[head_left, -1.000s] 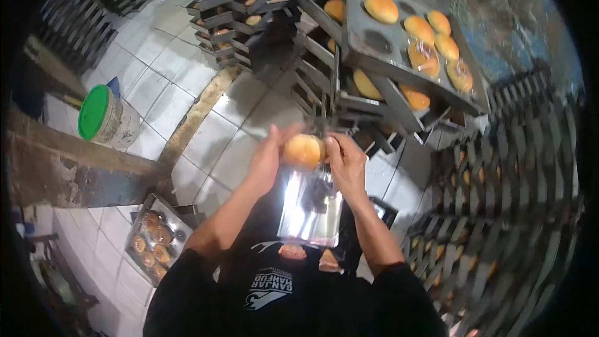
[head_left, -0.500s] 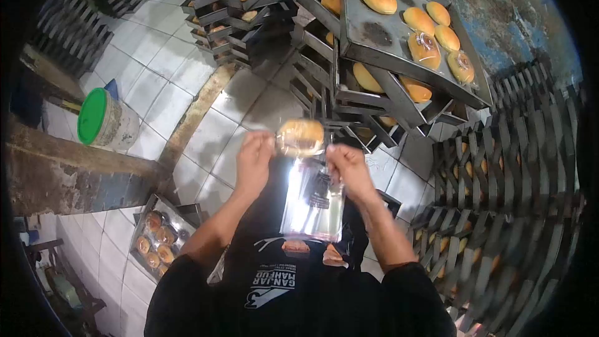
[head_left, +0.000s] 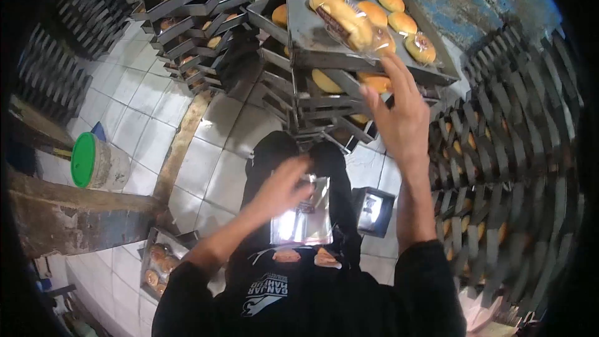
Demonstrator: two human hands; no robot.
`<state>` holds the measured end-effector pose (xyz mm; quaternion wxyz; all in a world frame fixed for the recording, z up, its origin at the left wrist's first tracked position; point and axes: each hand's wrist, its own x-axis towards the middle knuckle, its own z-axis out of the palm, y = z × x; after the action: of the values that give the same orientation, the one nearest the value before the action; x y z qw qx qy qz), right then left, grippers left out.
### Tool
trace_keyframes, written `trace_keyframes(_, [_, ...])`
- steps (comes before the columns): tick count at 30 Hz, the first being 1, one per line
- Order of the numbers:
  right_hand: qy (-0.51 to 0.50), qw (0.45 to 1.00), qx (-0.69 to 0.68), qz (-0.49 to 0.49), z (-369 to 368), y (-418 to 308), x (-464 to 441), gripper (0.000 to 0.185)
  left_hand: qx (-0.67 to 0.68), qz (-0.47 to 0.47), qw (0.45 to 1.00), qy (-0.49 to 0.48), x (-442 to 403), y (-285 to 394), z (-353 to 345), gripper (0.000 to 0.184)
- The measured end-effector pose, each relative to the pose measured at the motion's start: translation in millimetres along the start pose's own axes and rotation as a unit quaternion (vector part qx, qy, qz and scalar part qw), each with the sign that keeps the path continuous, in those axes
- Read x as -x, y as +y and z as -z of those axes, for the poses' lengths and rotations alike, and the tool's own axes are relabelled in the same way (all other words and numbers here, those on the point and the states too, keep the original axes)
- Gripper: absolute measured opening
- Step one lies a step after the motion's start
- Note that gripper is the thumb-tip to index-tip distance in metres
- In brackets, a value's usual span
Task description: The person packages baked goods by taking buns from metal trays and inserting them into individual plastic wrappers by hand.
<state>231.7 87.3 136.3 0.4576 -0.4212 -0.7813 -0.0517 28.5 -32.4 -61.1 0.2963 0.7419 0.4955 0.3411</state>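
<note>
- Golden, glossy wrapped bread (head_left: 346,20), long and blurred inside clear printed plastic; it shows within the edges of the grey metal tray (head_left: 302,34), close to smooth oval buns (head_left: 402,23);
- right hand (head_left: 404,118), fingers half open, near the wrapping; contact unclear;
- left hand (head_left: 281,192), blurred, fingers loosely spread over shiny, flat plastic bags (head_left: 312,224); contact unclear

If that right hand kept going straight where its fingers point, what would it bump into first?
Probably the wrapped buns by the near edge of the top tray, just past the right hand's fingertips, though depth is unclear.
</note>
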Motion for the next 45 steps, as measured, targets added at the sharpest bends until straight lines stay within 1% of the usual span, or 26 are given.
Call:
trace_keyframes(3, [-0.053,0.998,-0.026,-0.019,-3.7,-4.3,64.3,0.038,-0.245,0.004,0.969,-0.037,36.6,3.2,-6.8,0.037])
trace_keyframes(5, [-0.276,0.941,-0.133,-0.142,-10.7,-2.8,138.1,0.027,-0.231,-0.044,0.972,-0.016,43.4,10.0,-1.6,0.03])
trace_keyframes(6, [-0.38,0.899,-0.157,-0.15,-13.3,0.8,163.4,0.042,-0.224,-0.069,0.972,-0.018,48.3,9.8,3.1,0.027])
trace_keyframes(9, [-0.405,0.913,-0.036,-0.036,-12.3,1.4,204.0,0.069,-0.199,-0.157,0.967,-0.029,57.8,8.0,10.2,0.031])
trace_keyframes(10, [-0.406,0.912,-0.017,-0.053,-4.7,-6.1,194.7,0.062,-0.207,-0.202,0.956,-0.048,62.3,6.0,9.2,0.033])
trace_keyframes(11, [-0.423,0.901,-0.05,-0.079,5.3,-7.7,183.7,0.054,-0.188,-0.233,0.953,0.044,65.6,7.4,1.5,0.042])
trace_keyframes(13, [-0.439,0.885,-0.125,-0.094,29.6,-8.7,160.5,0.038,-0.008,-0.13,0.989,0.072,55.3,19.6,-4.5,0.053])
trace_keyframes(15, [-0.438,0.868,-0.218,-0.082,42.2,-14.2,143.7,0.021,0.345,0.057,0.933,0.086,46.0,35.6,3.0,0.061])
trace_keyframes(17, [-0.487,0.787,-0.313,-0.214,38.4,-3.8,140.7,0.01,0.456,0.2,0.863,-0.086,45.2,27.9,13.9,0.049])
trace_keyframes(18, [-0.5,0.741,-0.355,-0.276,33.6,6.3,137.3,0.008,0.306,0.197,0.9,-0.24,40.0,11.3,23.8,0.035])
trace_keyframes(19, [-0.49,0.69,-0.39,-0.363,17.5,38.3,166.4,0.021,0.34,0.256,0.87,-0.249,31.0,29.0,35.7,0.02])
trace_keyframes(20, [-0.456,0.774,-0.214,-0.382,1.4,27.9,167.5,0.021,0.348,0.283,0.872,-0.196,32.9,30.3,40.2,0.02])
trace_keyframes(22, [-0.501,0.864,0.043,-0.018,9.0,27.6,148.3,0.021,0.346,0.326,0.877,-0.072,30.9,28.9,52.0,0.022])
trace_keyframes(23, [-0.454,0.858,-0.176,-0.165,13.6,18.2,113.3,0.021,0.417,0.295,0.858,0.06,35.1,15.3,39.4,0.026])
trace_keyframes(24, [-0.414,0.841,-0.283,-0.204,24.6,13.5,68.2,0.023,0.484,0.287,0.82,0.106,32.3,6.5,41.3,0.027])
trace_keyframes(26, [-0.27,0.902,-0.302,-0.146,17.1,20.0,-20.1,0.035,0.615,0.267,0.722,0.171,24.1,-9.4,48.4,0.027])
trace_keyframes(27, [-0.255,0.89,-0.324,-0.192,-2.3,32.2,-67.3,0.038,0.622,0.295,0.706,0.165,20.8,-15.4,46.6,0.026])
trace_keyframes(28, [-0.264,0.891,-0.341,-0.142,-34.6,48.6,-116.3,0.038,0.628,0.322,0.688,0.169,17.2,-21.9,43.8,0.025])
trace_keyframes(29, [-0.286,0.906,-0.287,-0.125,-67.5,67.3,-159.2,0.038,0.635,0.347,0.667,0.178,16.1,-30.5,37.5,0.025])
trace_keyframes(31, [-0.309,0.916,-0.215,-0.141,-142.0,148.0,-211.3,0.048,0.606,0.302,0.722,0.142,28.1,-51.1,3.9,0.028])
trace_keyframes(32, [-0.275,0.96,-0.009,-0.048,-182.0,180.4,-230.2,0.06,0.584,0.315,0.735,0.138,22.5,-37.5,11.2,0.028])
trace_keyframes(33, [-0.273,0.956,0.108,0.022,-197.9,178.9,-235.7,0.07,0.589,0.284,0.745,0.133,20.5,-37.4,13.7,0.028])
trace_keyframes(35, [-0.342,0.926,0.159,-0.027,-214.9,170.4,-238.7,0.072,0.587,0.264,0.754,0.13,17.5,-32.9,18.9,0.03])
trace_keyframes(38, [-0.343,0.928,-0.022,-0.141,-198.2,141.6,-238.4,0.062,0.602,0.275,0.732,0.161,26.3,-31.8,21.4,0.031])
trace_keyframes(44, [-0.401,0.904,-0.113,-0.096,-147.0,100.2,-200.2,0.066,0.64,0.294,0.656,0.271,-2.4,-46.4,29.6,0.027])
trace_keyframes(45, [-0.326,0.921,-0.186,-0.107,-129.3,81.6,-183.9,0.058,0.666,0.286,0.632,0.276,-11.5,-38.6,44.7,0.027])
